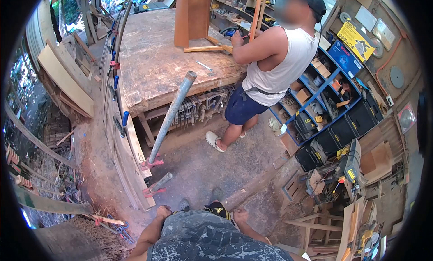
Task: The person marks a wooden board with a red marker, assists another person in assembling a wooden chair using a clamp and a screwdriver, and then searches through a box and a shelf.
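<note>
My left hand hangs low beside my thigh with its fingers curled in, and nothing shows in it. On the other side, my right hand is also closed in a loose fist, nothing visible in it. Between them a black and yellow item shows at my waist, partly hidden by my grey patterned shirt. Nearest my left hand is a short pipe clamp with a red jaw, gripping long wooden boards. A longer pipe clamp rises from the same boards.
A large wooden workbench stands ahead, with several clamps stored beneath. A co-worker in a white top handles wood at its right side. Blue shelving lines the right wall. Wood pieces and a slatted frame lie lower right.
</note>
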The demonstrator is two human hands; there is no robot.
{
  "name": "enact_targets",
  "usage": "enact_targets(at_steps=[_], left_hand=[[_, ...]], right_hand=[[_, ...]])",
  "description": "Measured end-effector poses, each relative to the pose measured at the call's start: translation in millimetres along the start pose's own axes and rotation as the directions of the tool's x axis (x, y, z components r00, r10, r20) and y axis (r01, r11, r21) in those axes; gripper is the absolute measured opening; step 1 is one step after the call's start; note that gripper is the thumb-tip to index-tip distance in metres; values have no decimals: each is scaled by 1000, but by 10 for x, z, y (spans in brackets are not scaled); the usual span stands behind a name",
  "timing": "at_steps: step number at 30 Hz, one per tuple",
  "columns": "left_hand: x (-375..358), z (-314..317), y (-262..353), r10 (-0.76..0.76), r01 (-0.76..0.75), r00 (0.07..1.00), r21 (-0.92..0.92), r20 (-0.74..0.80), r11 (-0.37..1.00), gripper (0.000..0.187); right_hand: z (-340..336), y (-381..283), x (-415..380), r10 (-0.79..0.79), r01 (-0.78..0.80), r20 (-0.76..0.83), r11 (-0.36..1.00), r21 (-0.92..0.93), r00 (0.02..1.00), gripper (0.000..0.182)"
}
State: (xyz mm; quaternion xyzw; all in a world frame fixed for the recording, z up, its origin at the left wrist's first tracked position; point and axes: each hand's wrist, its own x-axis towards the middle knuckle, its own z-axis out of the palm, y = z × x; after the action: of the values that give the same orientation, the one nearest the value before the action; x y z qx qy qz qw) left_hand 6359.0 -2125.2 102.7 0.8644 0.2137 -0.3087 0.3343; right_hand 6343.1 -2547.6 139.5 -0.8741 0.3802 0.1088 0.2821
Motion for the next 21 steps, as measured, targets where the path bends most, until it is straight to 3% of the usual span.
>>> enact_targets(at_steps=[21], left_hand=[[-8, 44, -28, -3, 2, 1000, -8, -29, 1000, 32]], right_hand=[[69, 79, 37, -36, 37, 31, 999, -15, 999, 35]])
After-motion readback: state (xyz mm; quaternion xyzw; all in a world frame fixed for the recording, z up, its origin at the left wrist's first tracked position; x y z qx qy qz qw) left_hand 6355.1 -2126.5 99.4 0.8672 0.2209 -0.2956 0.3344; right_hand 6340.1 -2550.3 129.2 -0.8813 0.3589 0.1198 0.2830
